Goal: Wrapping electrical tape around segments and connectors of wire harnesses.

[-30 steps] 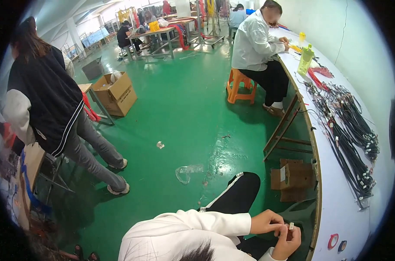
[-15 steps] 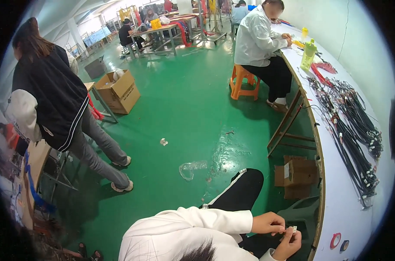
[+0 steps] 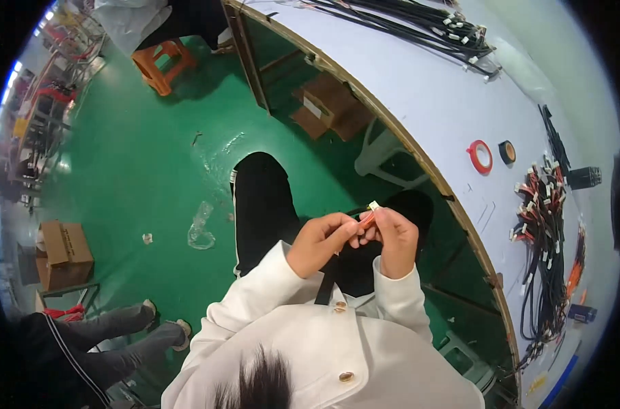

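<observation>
My left hand (image 3: 319,243) and my right hand (image 3: 397,244) meet above my lap, both with fingers closed. A small white connector (image 3: 373,205) sticks up at the right fingertips. Red wires (image 3: 368,219) run from it between the two hands, pinched by the left thumb and fingers. A dark cable shows just behind the fingertips, and the rest of the wiring is hidden by the hands.
To the right, a long white table (image 3: 419,102) carries a red tape roll (image 3: 480,157), a black tape roll (image 3: 507,152) and bundles of black cables (image 3: 545,252) with white connectors. Below it are a cardboard box (image 3: 332,105) and a pale plastic stool (image 3: 385,157). Another person stands at lower left.
The view has swung right and down, bringing my lap and more of the table into sight. My hands stay together at the connector, and red wires now show more plainly.
</observation>
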Tool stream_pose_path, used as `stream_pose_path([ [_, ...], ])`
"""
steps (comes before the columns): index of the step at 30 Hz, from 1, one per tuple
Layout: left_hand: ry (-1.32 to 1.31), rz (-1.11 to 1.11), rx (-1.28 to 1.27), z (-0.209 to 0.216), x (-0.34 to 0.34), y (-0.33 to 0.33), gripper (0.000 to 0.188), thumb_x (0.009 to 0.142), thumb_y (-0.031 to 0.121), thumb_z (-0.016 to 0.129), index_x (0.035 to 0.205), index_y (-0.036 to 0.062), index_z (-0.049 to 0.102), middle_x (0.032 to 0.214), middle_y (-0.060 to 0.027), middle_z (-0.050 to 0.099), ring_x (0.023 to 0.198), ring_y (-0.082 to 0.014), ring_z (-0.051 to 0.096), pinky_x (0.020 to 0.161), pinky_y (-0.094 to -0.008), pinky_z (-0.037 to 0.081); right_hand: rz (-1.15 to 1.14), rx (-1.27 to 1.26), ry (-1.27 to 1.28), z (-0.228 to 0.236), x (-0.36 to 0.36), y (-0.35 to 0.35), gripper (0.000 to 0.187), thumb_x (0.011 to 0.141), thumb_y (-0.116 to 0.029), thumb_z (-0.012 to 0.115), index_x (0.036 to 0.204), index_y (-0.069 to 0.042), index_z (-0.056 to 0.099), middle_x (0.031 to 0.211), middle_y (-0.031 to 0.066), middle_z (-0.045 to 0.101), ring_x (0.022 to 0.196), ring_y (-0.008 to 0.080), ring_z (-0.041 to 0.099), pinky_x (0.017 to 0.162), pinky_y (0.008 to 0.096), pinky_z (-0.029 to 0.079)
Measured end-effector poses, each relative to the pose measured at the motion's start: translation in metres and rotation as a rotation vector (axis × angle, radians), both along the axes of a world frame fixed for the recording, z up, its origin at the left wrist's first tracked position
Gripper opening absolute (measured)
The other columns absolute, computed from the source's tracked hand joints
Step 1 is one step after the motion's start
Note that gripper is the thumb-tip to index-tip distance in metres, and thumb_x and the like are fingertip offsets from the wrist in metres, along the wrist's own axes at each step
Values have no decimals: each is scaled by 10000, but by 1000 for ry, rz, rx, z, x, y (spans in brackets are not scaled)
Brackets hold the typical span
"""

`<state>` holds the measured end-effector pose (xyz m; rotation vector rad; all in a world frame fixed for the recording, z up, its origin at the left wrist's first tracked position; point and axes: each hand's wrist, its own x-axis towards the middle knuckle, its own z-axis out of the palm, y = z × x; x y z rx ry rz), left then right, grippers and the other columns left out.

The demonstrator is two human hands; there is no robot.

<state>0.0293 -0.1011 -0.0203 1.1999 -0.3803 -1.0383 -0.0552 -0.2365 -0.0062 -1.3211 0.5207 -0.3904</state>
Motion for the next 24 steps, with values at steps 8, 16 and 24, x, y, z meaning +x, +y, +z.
stream_pose_path([
  [8,-116,-207,-72,-8,3,7,226,953,98,456,1120,-28,540,920,-62,609,852,-111,567,774,-245,462,-77,-119,-42,-4,-6,3,203,906,-105,554,826,68,624,742,67,613,632,82,552,596,206,444],
  [16,-76,-105,-24,1,-6,5,226,946,102,473,1101,-33,567,861,-55,623,722,-82,534,670,-214,454,-4,-114,-111,-1,-8,2,99,854,-7,597,797,74,594,839,97,580,657,123,581,595,224,479],
  [24,-59,-20,-59,5,-10,2,216,942,111,491,1092,-18,578,846,-42,622,701,-64,512,624,-190,422,-75,-108,-155,4,-9,11,56,823,-10,608,812,41,627,889,92,574,672,127,565,585,222,463],
])
